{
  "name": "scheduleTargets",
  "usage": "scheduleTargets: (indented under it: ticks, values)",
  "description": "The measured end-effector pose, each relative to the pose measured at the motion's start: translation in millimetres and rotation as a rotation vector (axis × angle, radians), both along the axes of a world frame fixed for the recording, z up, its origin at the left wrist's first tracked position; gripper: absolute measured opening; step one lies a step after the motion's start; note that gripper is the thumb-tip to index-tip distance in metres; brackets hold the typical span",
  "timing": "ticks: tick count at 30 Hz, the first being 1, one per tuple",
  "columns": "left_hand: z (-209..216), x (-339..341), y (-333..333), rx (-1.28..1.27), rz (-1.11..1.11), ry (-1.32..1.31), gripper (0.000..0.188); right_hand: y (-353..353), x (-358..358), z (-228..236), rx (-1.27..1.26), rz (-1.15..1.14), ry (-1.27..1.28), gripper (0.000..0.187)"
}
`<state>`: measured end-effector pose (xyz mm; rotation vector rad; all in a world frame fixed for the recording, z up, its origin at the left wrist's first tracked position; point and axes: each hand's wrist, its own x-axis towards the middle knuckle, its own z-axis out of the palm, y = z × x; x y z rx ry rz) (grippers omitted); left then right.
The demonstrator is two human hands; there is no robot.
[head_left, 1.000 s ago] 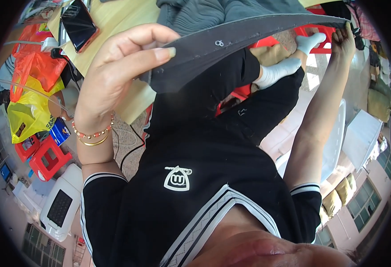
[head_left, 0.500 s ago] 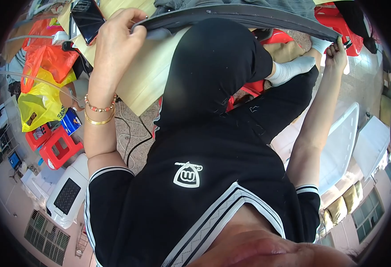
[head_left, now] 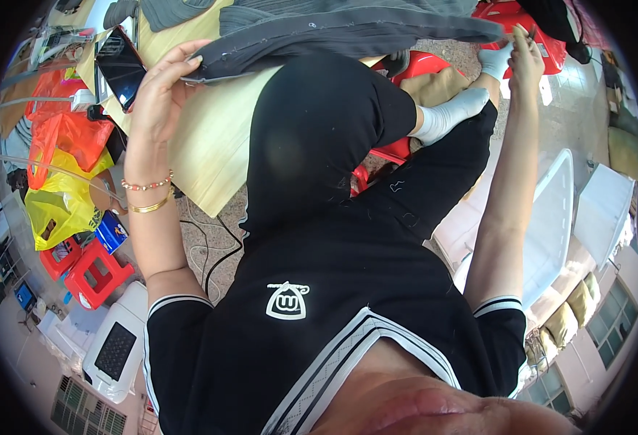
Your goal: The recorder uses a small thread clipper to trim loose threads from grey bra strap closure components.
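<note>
My left hand point(head_left: 161, 94) pinches the left end of a long dark grey strip of fabric point(head_left: 319, 35) between thumb and fingers. Small pale thread bits dot the strip, which stretches across above my raised knee. Close to the strip's right end is my right hand point(head_left: 525, 61), its fingers closed. A small dark pointed thing point(head_left: 532, 32) sticks up at its fingertips, too small to name. Whether the right fingers also touch the strip, I cannot tell. More grey ribbed fabric point(head_left: 261, 18) lies behind the strip on the pale wooden table point(head_left: 210, 145).
A dark-screened phone point(head_left: 121, 69) lies at the table's left. Further left are an orange bag point(head_left: 72, 134), a yellow bag point(head_left: 61, 199) and a red stool point(head_left: 97, 275). White plastic tubs point(head_left: 551, 232) stand at the right. A black cable point(head_left: 224, 257) runs below the table.
The view has shifted. My right hand, earlier gripping the strip's right end beside a small black tool, now shows its fingertips just beyond that end. The left hand still holds the other end.
</note>
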<state>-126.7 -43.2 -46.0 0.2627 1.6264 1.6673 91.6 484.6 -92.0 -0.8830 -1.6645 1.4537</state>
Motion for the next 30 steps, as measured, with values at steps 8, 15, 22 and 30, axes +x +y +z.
scheduleTargets:
  ticks: [8, 15, 22, 30]
  values:
    - [-18, 14, 1, 0.049, 0.084, -0.07, 0.033, -209, -72, 46, 0.431, 0.755, -0.167, 0.017]
    - [-23, 17, -1, 0.051, 0.107, -0.016, 0.031, -239, -97, 42, 0.779, 0.772, -0.236, 0.024]
    - [-27, 21, 0, 0.104, 0.087, 0.05, 0.031, -234, -101, 18, 0.899, 0.844, -0.305, 0.037]
    - [-23, 20, -8, -0.096, -0.009, 0.238, 0.033, -230, -98, 18, 0.782, 0.839, -0.238, 0.019]
